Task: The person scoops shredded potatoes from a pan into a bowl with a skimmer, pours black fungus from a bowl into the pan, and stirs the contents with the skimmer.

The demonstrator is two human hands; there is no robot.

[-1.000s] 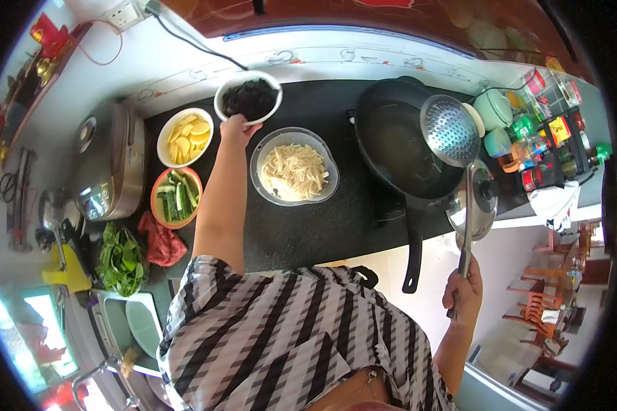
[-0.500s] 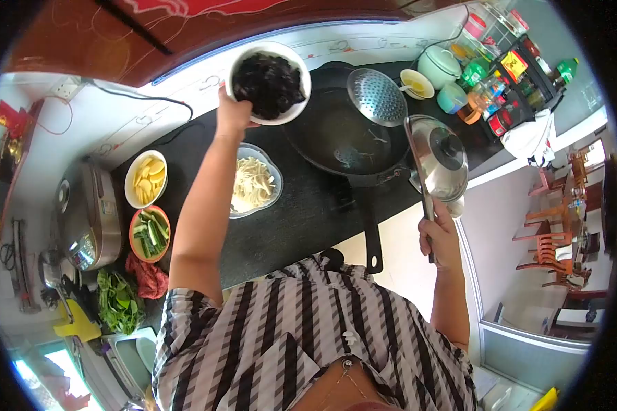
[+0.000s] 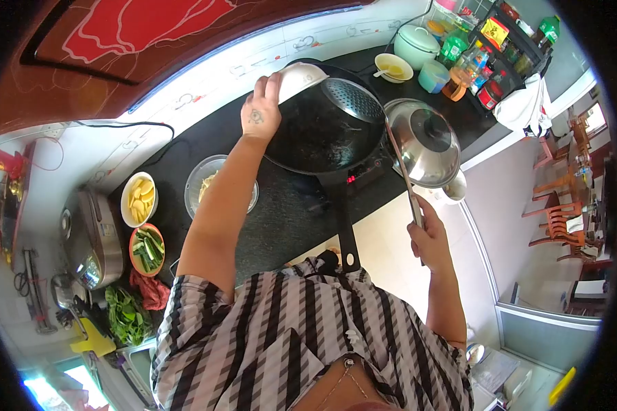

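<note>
Though tilted, one bowl seemingly tight in left grip, one skimmer in right

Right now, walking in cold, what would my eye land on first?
Probably the white bowl in the person's left grip, tipped over the black wok near the centre. Right of centre, the right grip holds a long-handled skimmer, its perforated head over the wok. At upper left, a bold red design stands out on a brown panel.
</note>
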